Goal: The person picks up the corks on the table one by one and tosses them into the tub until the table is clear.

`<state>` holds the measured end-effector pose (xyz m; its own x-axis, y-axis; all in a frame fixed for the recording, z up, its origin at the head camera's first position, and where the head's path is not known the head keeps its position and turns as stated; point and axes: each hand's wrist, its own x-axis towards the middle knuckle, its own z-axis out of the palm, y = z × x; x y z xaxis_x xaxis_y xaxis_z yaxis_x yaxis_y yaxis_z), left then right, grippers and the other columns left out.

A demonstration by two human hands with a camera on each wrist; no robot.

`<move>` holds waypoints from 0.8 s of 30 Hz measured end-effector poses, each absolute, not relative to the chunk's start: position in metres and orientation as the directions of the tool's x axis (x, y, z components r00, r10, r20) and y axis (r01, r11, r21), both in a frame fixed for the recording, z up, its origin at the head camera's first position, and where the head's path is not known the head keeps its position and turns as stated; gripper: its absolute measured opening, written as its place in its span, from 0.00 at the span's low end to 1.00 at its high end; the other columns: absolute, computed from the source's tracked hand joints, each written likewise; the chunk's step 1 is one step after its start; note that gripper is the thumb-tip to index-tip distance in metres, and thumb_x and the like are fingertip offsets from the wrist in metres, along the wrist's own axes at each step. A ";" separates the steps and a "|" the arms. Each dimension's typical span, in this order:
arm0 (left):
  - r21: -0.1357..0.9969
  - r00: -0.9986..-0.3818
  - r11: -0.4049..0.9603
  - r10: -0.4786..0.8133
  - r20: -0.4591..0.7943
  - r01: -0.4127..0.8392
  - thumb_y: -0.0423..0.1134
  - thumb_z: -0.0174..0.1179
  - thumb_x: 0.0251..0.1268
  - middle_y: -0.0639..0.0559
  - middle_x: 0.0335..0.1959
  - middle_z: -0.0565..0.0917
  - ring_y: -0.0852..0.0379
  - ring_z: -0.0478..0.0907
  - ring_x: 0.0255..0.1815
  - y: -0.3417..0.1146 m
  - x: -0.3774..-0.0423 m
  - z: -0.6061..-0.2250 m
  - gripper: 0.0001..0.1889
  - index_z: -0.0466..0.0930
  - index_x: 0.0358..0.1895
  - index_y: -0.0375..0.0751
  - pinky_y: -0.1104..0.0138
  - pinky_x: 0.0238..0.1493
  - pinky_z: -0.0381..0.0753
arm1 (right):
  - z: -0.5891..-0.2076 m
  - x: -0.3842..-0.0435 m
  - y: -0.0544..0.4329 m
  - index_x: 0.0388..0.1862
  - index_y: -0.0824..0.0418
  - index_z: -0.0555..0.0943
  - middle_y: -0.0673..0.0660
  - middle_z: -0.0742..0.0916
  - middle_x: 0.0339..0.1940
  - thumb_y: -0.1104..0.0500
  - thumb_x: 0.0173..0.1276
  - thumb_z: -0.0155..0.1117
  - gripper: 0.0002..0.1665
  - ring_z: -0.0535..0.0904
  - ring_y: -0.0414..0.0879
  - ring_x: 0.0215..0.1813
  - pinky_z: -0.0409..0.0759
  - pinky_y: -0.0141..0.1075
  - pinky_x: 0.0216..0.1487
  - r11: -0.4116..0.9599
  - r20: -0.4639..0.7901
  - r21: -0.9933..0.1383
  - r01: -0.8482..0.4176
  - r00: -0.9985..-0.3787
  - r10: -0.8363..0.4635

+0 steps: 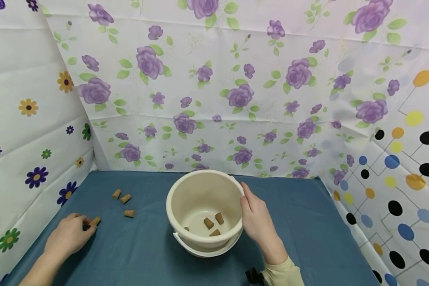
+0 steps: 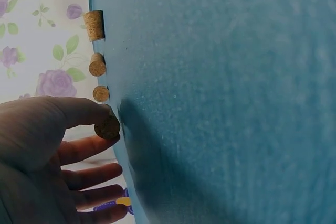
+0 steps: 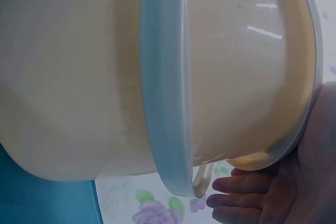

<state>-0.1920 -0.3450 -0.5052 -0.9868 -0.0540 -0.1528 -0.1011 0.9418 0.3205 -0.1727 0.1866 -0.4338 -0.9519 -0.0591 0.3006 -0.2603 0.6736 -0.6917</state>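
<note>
At the left of the head view, my left hand (image 1: 67, 235) pinches a brown cork (image 1: 95, 221) between thumb and forefinger, low over the cloth. The left wrist view shows this cork's round end (image 2: 107, 127) facing the camera, the other fingers spread apart below it. A cream plastic bucket (image 1: 200, 194) stands mid-table, its mouth tipped toward me. My right hand (image 1: 259, 218) grips its right rim, fingers along the outside in the right wrist view. Inside the bucket lie several corks (image 1: 209, 223), one mostly hidden by the near rim. The bucket's handle (image 3: 165, 87) hangs down in front.
Three loose corks, the nearest one (image 1: 130, 213) among them, lie on the blue tablecloth (image 1: 146, 246) between my left hand and the bucket. Patterned sheets, including a floral back sheet (image 1: 214, 103), enclose the table at the back and both sides.
</note>
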 end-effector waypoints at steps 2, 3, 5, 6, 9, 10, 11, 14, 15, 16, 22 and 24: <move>0.325 -0.989 0.941 -0.055 -0.140 -0.098 0.46 0.69 0.70 0.18 0.56 0.76 0.22 0.75 0.54 -0.345 -0.191 -0.504 0.19 0.87 0.48 0.29 0.32 0.47 0.80 | -0.434 -0.173 0.187 0.85 0.65 0.65 0.67 0.76 0.78 0.56 0.90 0.43 0.30 0.74 0.64 0.76 0.74 0.62 0.73 0.673 0.309 -0.690 -0.266 -0.949 -0.059; 0.327 -0.990 0.940 -0.056 -0.129 -0.096 0.46 0.69 0.70 0.18 0.56 0.76 0.22 0.75 0.54 -0.344 -0.191 -0.504 0.19 0.87 0.48 0.28 0.32 0.47 0.80 | -0.434 -0.174 0.187 0.85 0.65 0.65 0.67 0.75 0.79 0.56 0.90 0.43 0.30 0.73 0.64 0.77 0.73 0.62 0.74 0.673 0.313 -0.689 -0.269 -0.948 -0.059; 0.332 -0.993 0.939 -0.060 -0.102 -0.091 0.45 0.69 0.70 0.19 0.56 0.77 0.22 0.76 0.54 -0.343 -0.190 -0.502 0.19 0.87 0.47 0.28 0.32 0.48 0.80 | -0.434 -0.174 0.187 0.84 0.65 0.66 0.66 0.73 0.80 0.57 0.90 0.43 0.30 0.70 0.63 0.79 0.71 0.62 0.76 0.672 0.321 -0.687 -0.276 -0.945 -0.060; 0.333 -0.994 0.939 -0.062 -0.089 -0.088 0.46 0.69 0.70 0.19 0.56 0.77 0.23 0.77 0.54 -0.342 -0.189 -0.501 0.20 0.87 0.47 0.27 0.32 0.48 0.80 | -0.434 -0.174 0.187 0.84 0.65 0.66 0.66 0.73 0.81 0.57 0.90 0.44 0.30 0.69 0.63 0.79 0.70 0.62 0.77 0.672 0.325 -0.686 -0.279 -0.944 -0.061; 0.342 -0.996 0.936 -0.071 -0.061 -0.087 0.46 0.67 0.71 0.21 0.56 0.77 0.23 0.77 0.55 -0.338 -0.188 -0.498 0.20 0.87 0.47 0.27 0.32 0.48 0.80 | -0.434 -0.174 0.188 0.84 0.66 0.66 0.67 0.72 0.81 0.57 0.90 0.44 0.30 0.68 0.63 0.80 0.68 0.62 0.78 0.674 0.330 -0.682 -0.284 -0.942 -0.064; 0.346 -0.996 0.934 -0.074 -0.055 -0.088 0.46 0.67 0.72 0.21 0.56 0.77 0.23 0.77 0.55 -0.336 -0.188 -0.497 0.21 0.87 0.48 0.27 0.32 0.49 0.80 | -0.434 -0.174 0.188 0.84 0.66 0.66 0.67 0.72 0.81 0.57 0.90 0.44 0.30 0.68 0.63 0.80 0.68 0.62 0.78 0.674 0.330 -0.682 -0.285 -0.942 -0.064; 0.351 -0.996 0.932 -0.076 -0.052 -0.089 0.47 0.66 0.72 0.21 0.57 0.77 0.23 0.76 0.56 -0.335 -0.187 -0.496 0.21 0.87 0.48 0.27 0.32 0.49 0.79 | -0.434 -0.174 0.187 0.84 0.66 0.66 0.67 0.72 0.81 0.57 0.90 0.44 0.30 0.68 0.63 0.80 0.68 0.62 0.78 0.675 0.330 -0.681 -0.284 -0.942 -0.063; 0.361 -0.996 0.928 -0.078 -0.052 -0.092 0.47 0.66 0.72 0.21 0.59 0.76 0.22 0.75 0.57 -0.330 -0.185 -0.493 0.21 0.86 0.49 0.27 0.32 0.50 0.79 | -0.433 -0.174 0.187 0.84 0.66 0.66 0.66 0.72 0.81 0.57 0.90 0.44 0.30 0.69 0.63 0.80 0.68 0.62 0.78 0.675 0.324 -0.684 -0.277 -0.944 -0.060; 0.363 -0.996 0.927 -0.075 -0.053 -0.090 0.47 0.66 0.72 0.21 0.60 0.76 0.22 0.75 0.58 -0.329 -0.185 -0.492 0.21 0.86 0.50 0.27 0.32 0.50 0.79 | -0.433 -0.174 0.187 0.84 0.66 0.66 0.66 0.72 0.81 0.57 0.90 0.44 0.30 0.69 0.63 0.80 0.68 0.62 0.78 0.675 0.321 -0.685 -0.274 -0.945 -0.059; 0.366 -0.996 0.926 -0.073 -0.054 -0.088 0.47 0.66 0.72 0.21 0.60 0.76 0.22 0.75 0.58 -0.327 -0.185 -0.491 0.21 0.86 0.50 0.27 0.31 0.50 0.79 | -0.433 -0.174 0.187 0.84 0.65 0.66 0.66 0.72 0.81 0.57 0.90 0.44 0.30 0.69 0.63 0.80 0.69 0.62 0.78 0.676 0.318 -0.685 -0.271 -0.946 -0.057; 0.382 -0.999 0.923 -0.046 -0.021 -0.050 0.46 0.65 0.73 0.20 0.63 0.75 0.21 0.74 0.60 -0.316 -0.181 -0.486 0.20 0.86 0.50 0.28 0.31 0.51 0.79 | -0.434 -0.173 0.186 0.84 0.65 0.66 0.65 0.74 0.80 0.57 0.90 0.44 0.30 0.71 0.63 0.79 0.71 0.62 0.76 0.678 0.312 -0.687 -0.262 -0.949 -0.050; 0.386 -0.999 0.922 -0.040 0.001 -0.037 0.46 0.64 0.73 0.21 0.63 0.76 0.22 0.75 0.60 -0.311 -0.180 -0.483 0.19 0.86 0.50 0.29 0.32 0.51 0.80 | -0.434 -0.173 0.186 0.84 0.64 0.66 0.65 0.74 0.80 0.56 0.90 0.44 0.30 0.72 0.63 0.78 0.72 0.62 0.75 0.677 0.310 -0.689 -0.259 -0.950 -0.048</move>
<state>-0.1799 -0.3110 -0.4830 -0.9992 -0.0401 0.0011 -0.0365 0.9216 0.3864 -0.1730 0.1860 -0.4339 -0.9495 -0.0483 0.3100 -0.2593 0.6772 -0.6886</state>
